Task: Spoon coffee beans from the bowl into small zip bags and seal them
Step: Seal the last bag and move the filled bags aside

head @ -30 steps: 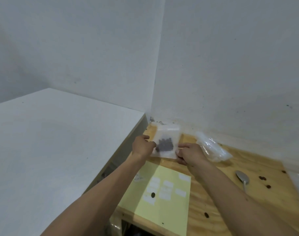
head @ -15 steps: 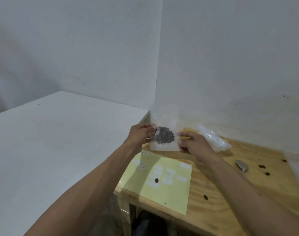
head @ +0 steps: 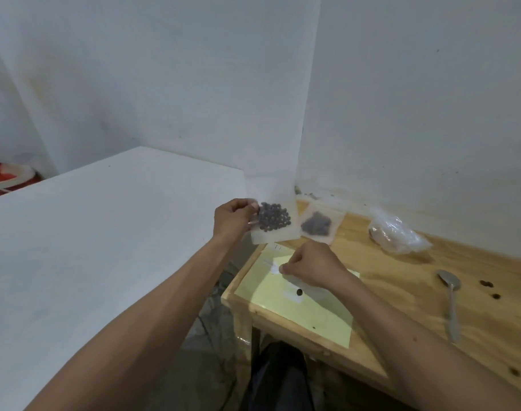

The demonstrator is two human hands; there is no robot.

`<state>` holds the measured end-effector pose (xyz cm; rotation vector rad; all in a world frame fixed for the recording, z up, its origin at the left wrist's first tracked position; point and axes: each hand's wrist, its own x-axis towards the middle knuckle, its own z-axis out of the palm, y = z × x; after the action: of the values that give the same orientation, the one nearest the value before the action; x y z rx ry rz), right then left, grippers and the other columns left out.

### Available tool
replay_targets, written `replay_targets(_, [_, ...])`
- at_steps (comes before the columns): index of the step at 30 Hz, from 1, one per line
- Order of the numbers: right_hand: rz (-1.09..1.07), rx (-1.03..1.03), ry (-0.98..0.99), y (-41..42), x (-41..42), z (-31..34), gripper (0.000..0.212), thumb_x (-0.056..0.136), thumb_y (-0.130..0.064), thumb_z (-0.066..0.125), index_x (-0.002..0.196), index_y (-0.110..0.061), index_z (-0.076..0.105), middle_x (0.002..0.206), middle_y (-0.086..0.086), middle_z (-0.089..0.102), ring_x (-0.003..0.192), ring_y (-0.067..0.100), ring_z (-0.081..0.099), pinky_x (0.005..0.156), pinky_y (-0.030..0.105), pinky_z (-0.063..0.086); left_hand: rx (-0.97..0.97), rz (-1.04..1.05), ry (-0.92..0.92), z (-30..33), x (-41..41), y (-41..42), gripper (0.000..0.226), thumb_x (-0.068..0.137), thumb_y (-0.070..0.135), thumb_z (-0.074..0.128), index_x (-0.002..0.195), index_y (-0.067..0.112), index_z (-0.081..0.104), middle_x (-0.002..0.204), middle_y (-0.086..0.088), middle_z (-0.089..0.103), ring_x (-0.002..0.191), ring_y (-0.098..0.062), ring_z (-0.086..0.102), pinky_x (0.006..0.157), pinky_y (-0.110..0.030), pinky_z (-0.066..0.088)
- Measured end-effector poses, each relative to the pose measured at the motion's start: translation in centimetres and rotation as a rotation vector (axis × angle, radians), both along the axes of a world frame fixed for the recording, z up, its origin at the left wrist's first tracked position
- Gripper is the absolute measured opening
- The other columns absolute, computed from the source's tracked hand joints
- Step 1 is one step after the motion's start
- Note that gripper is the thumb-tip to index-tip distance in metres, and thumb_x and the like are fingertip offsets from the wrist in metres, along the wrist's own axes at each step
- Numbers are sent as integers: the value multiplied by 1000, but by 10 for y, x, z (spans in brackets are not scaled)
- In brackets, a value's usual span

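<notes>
My left hand (head: 234,219) pinches the left edge of a small clear zip bag (head: 272,221) holding dark coffee beans, raised above the table's far left corner. My right hand (head: 312,266) is lower, over the yellow sheet (head: 318,315), fingertips pinched on a small white label (head: 273,269). A second filled zip bag (head: 318,225) lies flat by the wall. A metal spoon (head: 450,295) rests on the wood to the right. The bowl is out of view.
A crumpled pile of clear plastic bags (head: 397,235) lies near the back wall. Loose beans (head: 486,283) dot the wooden table (head: 401,280). A white table (head: 90,247) stands at the left, with a gap between them. One bean (head: 298,292) sits on the yellow sheet.
My right hand let go of the bean bag and dropped to the yellow sheet, pinching a white label. My left hand alone keeps the bag raised. The second bag by the wall is now uncovered.
</notes>
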<state>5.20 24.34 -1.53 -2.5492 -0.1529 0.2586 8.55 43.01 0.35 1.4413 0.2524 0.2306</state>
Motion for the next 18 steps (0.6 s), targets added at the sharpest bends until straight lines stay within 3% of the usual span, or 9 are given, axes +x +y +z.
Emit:
replay_targets(2, [-9, -61, -16, 7, -2, -1, 33, 81, -31, 74, 69, 0, 71, 63, 8, 66, 57, 22, 60, 55, 31, 38, 14, -23, -5, -2, -3, 2, 8, 93, 7, 69, 94, 13, 75, 96, -10, 76, 89, -24, 76, 82, -40, 63])
replay_targets(5, [-25, -102, -46, 12, -3, -3, 28, 84, -21, 68, 58, -9, 67, 59, 11, 67, 42, 11, 60, 50, 27, 44, 9, -88, -15, -1, -9, 2, 23, 92, 3, 66, 112, 15, 69, 84, -10, 74, 77, -19, 75, 73, -33, 62])
replay_targets(8, [4, -53, -46, 11, -6, -1, 36, 85, -10, 56, 51, -15, 45, 49, 8, 45, 26, 7, 41, 43, 24, 32, 20, -124, -7, -2, -12, 1, 29, 91, 4, 63, 115, 20, 69, 86, -12, 74, 80, -22, 74, 71, -31, 60])
replay_targets(11, [27, 34, -75, 4, -6, 2, 39, 86, -11, 55, 52, -15, 36, 52, 7, 35, 39, 16, 33, 48, 25, 29, 46, -121, 10, -2, -13, -2, 25, 92, 10, 62, 110, 24, 72, 100, -15, 75, 78, -21, 72, 66, -28, 57])
replay_targets(13, [28, 103, -81, -4, -6, 4, 34, 87, -16, 57, 56, -4, 48, 58, 21, 49, 52, 20, 42, 54, 30, 40, -7, -134, 27, -1, -16, -7, 24, 95, 6, 58, 112, 18, 69, 97, -13, 73, 68, -17, 70, 56, -24, 54])
replay_targets(15, [21, 204, -105, -12, -7, 13, 34, 92, -21, 62, 75, 8, 63, 76, 27, 67, 58, 29, 59, 62, 38, 55, -33, -156, 38, -2, -16, -13, 25, 95, 3, 54, 113, 14, 67, 97, -15, 73, 70, -22, 70, 56, -27, 54])
replay_targets(18, [-32, 312, -237, -25, -6, 35, 25, 93, -30, 71, 77, -12, 74, 74, 7, 75, 69, 24, 72, 71, 42, 61, -33, -220, 20, -2, -15, -25, 29, 90, 2, 53, 113, 15, 64, 107, -24, 73, 78, -31, 69, 66, -36, 54])
